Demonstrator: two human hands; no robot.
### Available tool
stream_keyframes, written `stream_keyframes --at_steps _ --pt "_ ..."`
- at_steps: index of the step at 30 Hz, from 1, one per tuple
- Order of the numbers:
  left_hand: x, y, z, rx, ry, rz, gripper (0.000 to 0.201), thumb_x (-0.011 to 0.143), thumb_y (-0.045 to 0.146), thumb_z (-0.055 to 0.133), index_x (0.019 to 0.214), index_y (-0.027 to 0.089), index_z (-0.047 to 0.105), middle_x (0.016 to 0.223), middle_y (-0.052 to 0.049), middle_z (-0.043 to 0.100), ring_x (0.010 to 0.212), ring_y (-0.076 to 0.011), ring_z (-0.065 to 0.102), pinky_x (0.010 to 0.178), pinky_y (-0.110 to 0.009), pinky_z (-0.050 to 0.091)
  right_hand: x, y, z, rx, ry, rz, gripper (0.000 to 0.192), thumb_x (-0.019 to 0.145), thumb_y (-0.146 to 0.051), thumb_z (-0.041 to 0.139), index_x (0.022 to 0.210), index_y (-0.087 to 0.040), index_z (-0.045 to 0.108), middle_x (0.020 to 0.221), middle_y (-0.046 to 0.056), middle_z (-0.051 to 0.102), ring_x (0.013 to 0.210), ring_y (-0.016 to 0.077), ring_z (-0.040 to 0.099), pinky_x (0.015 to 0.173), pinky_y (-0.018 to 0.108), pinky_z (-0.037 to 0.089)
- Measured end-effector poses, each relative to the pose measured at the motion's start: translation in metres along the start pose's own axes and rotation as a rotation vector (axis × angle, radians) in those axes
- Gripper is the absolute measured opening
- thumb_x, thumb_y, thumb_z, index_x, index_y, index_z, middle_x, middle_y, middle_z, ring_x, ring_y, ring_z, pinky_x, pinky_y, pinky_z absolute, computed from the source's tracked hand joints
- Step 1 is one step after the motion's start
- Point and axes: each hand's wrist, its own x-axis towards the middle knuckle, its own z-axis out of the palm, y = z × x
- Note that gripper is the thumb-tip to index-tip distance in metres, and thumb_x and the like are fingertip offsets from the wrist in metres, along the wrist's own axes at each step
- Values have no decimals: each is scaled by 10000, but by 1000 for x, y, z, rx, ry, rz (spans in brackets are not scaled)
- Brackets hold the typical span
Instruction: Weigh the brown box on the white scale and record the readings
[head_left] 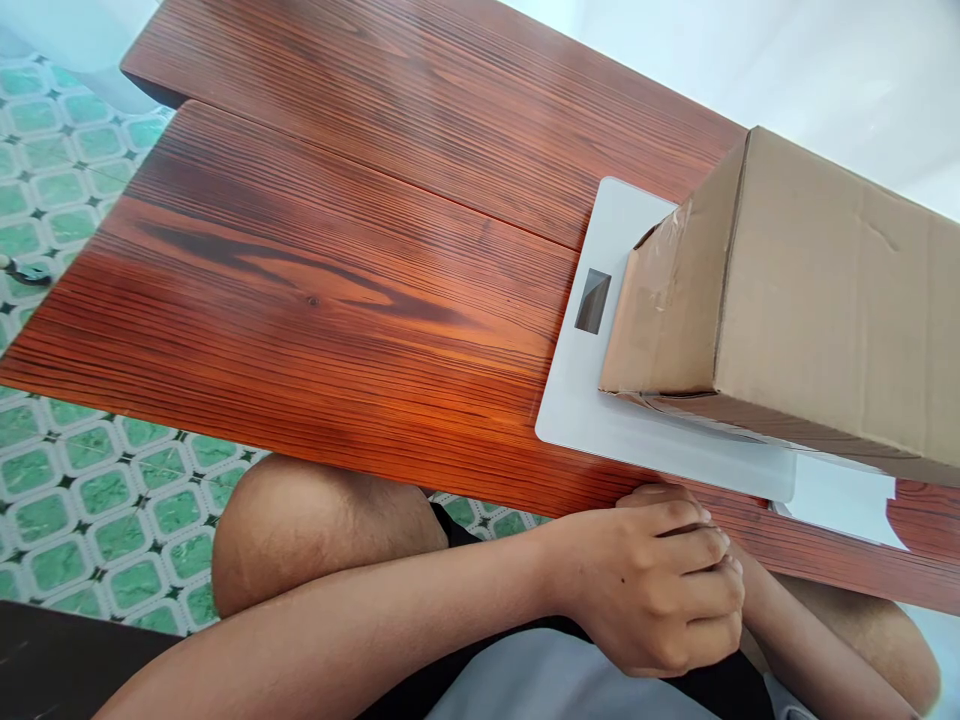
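Your cardboard box (810, 300) sits on the white scale (600, 400) at the table's (337, 280) right, long axis running from near left to far right. Your left hand (652, 590) curls over your mostly hidden right hand (739, 580) at the near edge, holding nothing.

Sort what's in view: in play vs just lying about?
In play: cardboard box resting on the white scale; left hand clasped over the right hand, which is mostly hidden, at the table edge, holding nothing.

Lying about: small dark object on the tiled floor.
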Motion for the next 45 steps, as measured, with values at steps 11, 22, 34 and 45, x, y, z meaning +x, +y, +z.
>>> stream_keyframes --at_steps 11,22,34,45 --pt "0 0 -1 -2 -12 6 287 913 250 502 821 182 766 891 -52 747 812 -204 651 844 -414 541 -7 5 2 33 -69 -42 315 916 -191 547 1175 -68 677 972 237 727 854 353 760 602 343 634" --pt "1 -1 0 7 11 14 287 902 251 507 821 172 771 888 -56 751 807 -207 655 836 -411 546 -10 -13 13 19 62 155 276 922 -280 544 1128 -172 693 957 202 725 843 363 738 565 403 606" --pt "0 -1 0 -7 -16 12 292 916 245 496 843 171 769 901 -54 753 821 -214 669 841 -418 548 -8 -20 4 43 35 139 442 911 -226 506 1340 -137 563 1065 235 701 925 387 713 653 454 601" --pt "0 -1 0 -33 -38 5 316 940 249 476 837 179 766 906 -49 754 832 -214 669 852 -420 542 -3 -2 19 191 82 226 122 839 -214 626 932 -264 687 869 123 704 798 315 716 590 416 599"
